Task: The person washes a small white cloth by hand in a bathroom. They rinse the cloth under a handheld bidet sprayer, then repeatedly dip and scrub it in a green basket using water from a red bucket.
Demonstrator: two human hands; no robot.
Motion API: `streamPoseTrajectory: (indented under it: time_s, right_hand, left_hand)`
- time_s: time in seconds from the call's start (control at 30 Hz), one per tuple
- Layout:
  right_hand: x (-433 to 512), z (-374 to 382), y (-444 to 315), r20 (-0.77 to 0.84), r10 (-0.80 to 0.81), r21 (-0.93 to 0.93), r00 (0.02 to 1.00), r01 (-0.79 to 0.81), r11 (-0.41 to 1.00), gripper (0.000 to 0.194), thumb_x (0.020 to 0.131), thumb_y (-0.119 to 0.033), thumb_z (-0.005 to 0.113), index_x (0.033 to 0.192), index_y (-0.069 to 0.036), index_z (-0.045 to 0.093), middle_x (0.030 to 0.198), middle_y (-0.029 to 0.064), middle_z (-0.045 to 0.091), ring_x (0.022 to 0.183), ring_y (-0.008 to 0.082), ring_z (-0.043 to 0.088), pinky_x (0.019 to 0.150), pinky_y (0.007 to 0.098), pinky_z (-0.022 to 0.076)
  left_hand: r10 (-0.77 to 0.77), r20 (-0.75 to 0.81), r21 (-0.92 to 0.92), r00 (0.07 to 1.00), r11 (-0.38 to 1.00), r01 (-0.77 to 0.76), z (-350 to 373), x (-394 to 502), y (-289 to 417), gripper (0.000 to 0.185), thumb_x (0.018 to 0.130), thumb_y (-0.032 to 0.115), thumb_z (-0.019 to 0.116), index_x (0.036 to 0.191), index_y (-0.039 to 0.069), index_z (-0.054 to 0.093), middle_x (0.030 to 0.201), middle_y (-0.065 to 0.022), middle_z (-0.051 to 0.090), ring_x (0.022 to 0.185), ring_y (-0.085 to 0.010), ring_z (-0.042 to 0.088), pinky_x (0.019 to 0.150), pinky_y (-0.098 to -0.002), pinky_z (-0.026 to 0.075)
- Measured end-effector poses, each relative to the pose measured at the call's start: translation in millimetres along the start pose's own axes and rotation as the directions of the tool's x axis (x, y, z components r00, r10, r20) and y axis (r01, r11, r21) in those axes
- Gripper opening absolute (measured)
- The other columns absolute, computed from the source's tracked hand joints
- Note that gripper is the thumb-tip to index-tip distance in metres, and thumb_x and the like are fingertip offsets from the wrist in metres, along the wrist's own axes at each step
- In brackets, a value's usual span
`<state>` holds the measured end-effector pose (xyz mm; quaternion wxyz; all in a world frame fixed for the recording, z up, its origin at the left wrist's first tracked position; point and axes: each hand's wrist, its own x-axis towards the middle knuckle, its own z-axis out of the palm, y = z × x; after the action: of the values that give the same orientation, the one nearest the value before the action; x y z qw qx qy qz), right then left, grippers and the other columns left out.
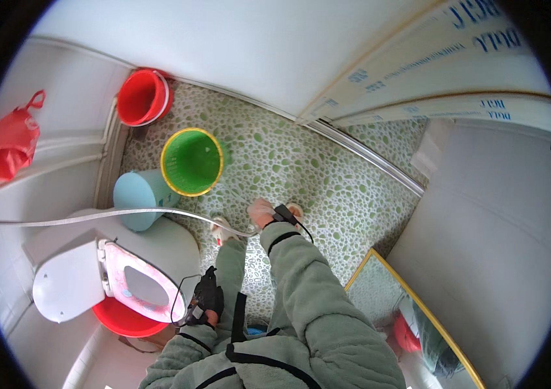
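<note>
My right hand [261, 212] is closed around the end of a silvery flexible shower hose [158, 211], above my shoes. The hose crosses from the left wall, and faint streaks show between this hand and a green basket-like bin [190, 163] with a yellow rim. A small black device with a cable [285, 214] is strapped at my right wrist. By my left thigh hangs my left hand [207, 294] in a black glove, next to a pink patterned toilet seat [158, 307]; its dark fingers blur together, and nothing shows in it.
A red bucket [141, 99] stands in the far corner beyond a light blue container [135, 199]. Beneath the raised white lid [69, 282] and seat is a red basin [124, 321]. A yellow-framed mirror [377, 296] leans at right. A metal door track [367, 158] crosses the pebble-patterned floor [275, 155].
</note>
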<state>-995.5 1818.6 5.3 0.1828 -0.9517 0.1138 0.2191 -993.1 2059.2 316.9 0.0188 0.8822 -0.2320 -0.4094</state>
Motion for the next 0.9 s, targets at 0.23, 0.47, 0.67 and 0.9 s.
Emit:
streamPoseTrajectory:
  time_s: [0.23,0.47,0.67,0.9]
  right_hand:
    - [-25,-68,-59,0.254,-0.049,0.639,0.966,-0.129,0.758,0.014,0.088,-0.016,0.059,0.089,-0.005,0.066,0.084,0.015,0.067,0.078,0.0275,0.065,0.065,0.0396,0.0492]
    - [-24,-40,-152,0.427,-0.032,0.838,0.904,-0.382,0.388,0.011,0.092,-0.003,0.049,0.088,0.001,0.058,0.073,0.002,0.055,0.065,0.0161,0.055,0.056,0.0319,0.0436]
    - [9,-17,-189,0.571,-0.041,0.793,0.82,-0.564,-0.231,0.013,0.093,-0.006,0.052,0.084,0.001,0.057,0.073,0.007,0.052,0.061,0.0173,0.05,0.054,0.0291,0.0433]
    - [60,-24,-216,0.725,0.242,0.682,0.645,-0.721,-0.123,0.012,0.094,-0.007,0.054,0.085,0.0,0.056,0.074,0.0083,0.054,0.062,0.0193,0.052,0.057,0.0301,0.0458]
  left_hand:
    - [-0.058,-0.239,-0.013,0.969,0.998,0.057,44,-10,-19,0.069,0.075,0.014,0.065,0.139,0.004,0.042,0.143,-0.0149,0.042,0.117,-0.0351,0.049,0.095,-0.0464,0.042]
    - [-0.349,-0.312,-0.209,0.883,0.933,0.294,64,-24,-53,0.072,0.076,0.016,0.067,0.141,0.005,0.039,0.15,-0.011,0.031,0.124,-0.032,0.043,0.1,-0.0458,0.038]
    - [-0.528,-0.211,-0.564,0.822,0.753,0.339,84,-43,-73,0.065,0.076,0.016,0.064,0.137,0.006,0.043,0.15,-0.0132,0.03,0.125,-0.0354,0.041,0.099,-0.047,0.038]
    - [-0.673,0.034,-0.765,0.738,0.458,0.453,95,-55,-72,0.056,0.078,0.01,0.059,0.133,0.004,0.047,0.145,-0.0164,0.038,0.128,-0.0357,0.041,0.103,-0.0451,0.038]
